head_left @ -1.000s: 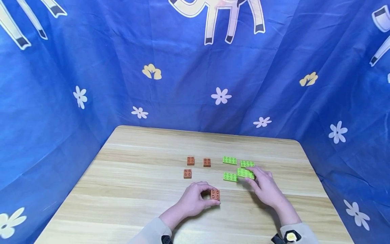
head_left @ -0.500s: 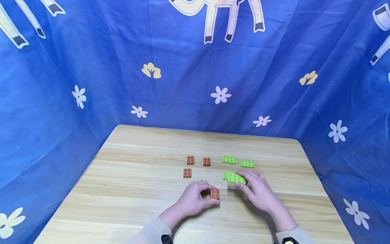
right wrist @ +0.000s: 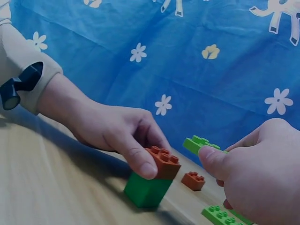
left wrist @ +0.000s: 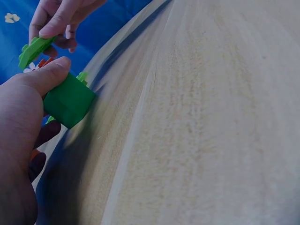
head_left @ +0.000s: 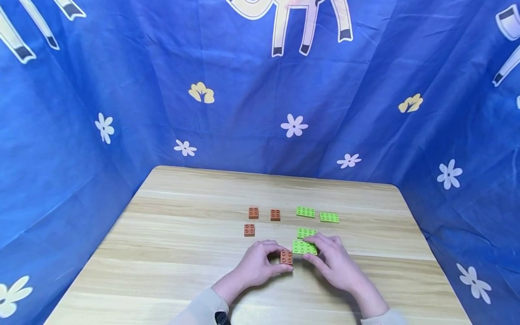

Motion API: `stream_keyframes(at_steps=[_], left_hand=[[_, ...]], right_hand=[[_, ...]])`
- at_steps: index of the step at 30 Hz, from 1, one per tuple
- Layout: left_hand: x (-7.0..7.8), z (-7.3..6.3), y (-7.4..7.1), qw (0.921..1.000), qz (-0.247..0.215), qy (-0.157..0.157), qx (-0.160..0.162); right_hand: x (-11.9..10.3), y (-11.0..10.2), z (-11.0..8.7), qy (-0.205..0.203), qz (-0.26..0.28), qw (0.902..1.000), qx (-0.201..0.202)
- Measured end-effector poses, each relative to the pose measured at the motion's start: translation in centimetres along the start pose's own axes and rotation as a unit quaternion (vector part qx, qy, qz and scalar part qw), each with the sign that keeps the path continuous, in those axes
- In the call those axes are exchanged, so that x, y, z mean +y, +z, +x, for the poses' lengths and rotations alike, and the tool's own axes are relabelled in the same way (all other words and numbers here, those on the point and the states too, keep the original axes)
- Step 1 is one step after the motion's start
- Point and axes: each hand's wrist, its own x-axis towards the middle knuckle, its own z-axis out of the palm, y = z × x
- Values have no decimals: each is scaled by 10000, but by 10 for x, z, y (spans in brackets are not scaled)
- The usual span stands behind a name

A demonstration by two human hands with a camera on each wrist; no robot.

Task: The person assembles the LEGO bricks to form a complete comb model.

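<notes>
My left hand [head_left: 260, 264] pinches a brown square toy brick [right wrist: 164, 161] between thumb and fingers. That brown brick sits on top of a taller dark green block [right wrist: 147, 191], which stands on the table; the head view hides the green block beneath it. With thumb and fingers my right hand [head_left: 335, 264] pinches a flat light green brick [head_left: 304, 247], studs up. In the right wrist view this light green brick is raised off the table, to the right of the brown brick and a little higher. From the head view, whether the two bricks touch I cannot tell.
On the wooden table [head_left: 162, 216] lie several loose bricks. Brown ones, such as the brown brick [head_left: 249, 230], are behind my left hand. Flat light green ones, such as the green brick [head_left: 329, 217], lie behind my right hand. A blue patterned curtain [head_left: 243, 126] surrounds the table.
My right hand has carried the light green brick left and nearer, from among the other green bricks to beside the brown brick. The left hand has stayed in place.
</notes>
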Motion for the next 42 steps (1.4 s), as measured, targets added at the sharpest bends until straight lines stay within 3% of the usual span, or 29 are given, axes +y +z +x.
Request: stream_keyframes(at_steps=[17, 29, 42], left_hand=[[2, 1, -1, 10000, 45, -49, -34], [0, 1, 0, 9998, 195, -91, -34], [0, -1, 0, 9999, -16, -153, -43]], right_hand=[[-9, 20, 1, -234, -10, 9995, -217], [-11, 23, 4, -407, -121, 9989, -209], [-14, 23, 5, -440, -362, 9980, -256]])
